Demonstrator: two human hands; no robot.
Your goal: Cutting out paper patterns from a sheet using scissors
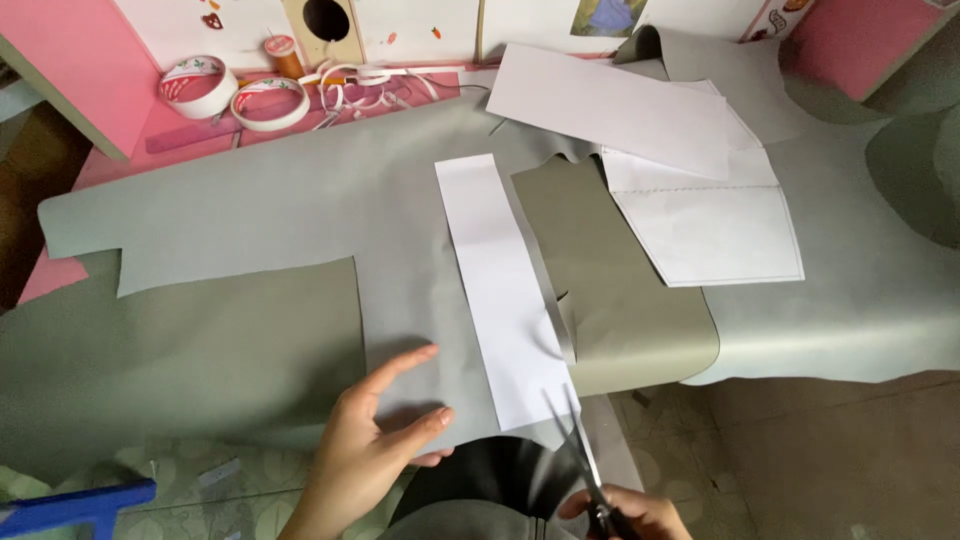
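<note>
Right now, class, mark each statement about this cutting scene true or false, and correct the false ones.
1. The right hand holds scissors. True.
2. The left hand is lifted clear of the grey sheet. False: it rests flat on the sheet, fingers spread.
3. A long white paper strip lies on the grey sheet. True.
4. The scissor blades sit at the strip's far end. False: they are at its near end, by the hands.
5. Two tape rolls lie at the far left on the pink surface. True.
</note>
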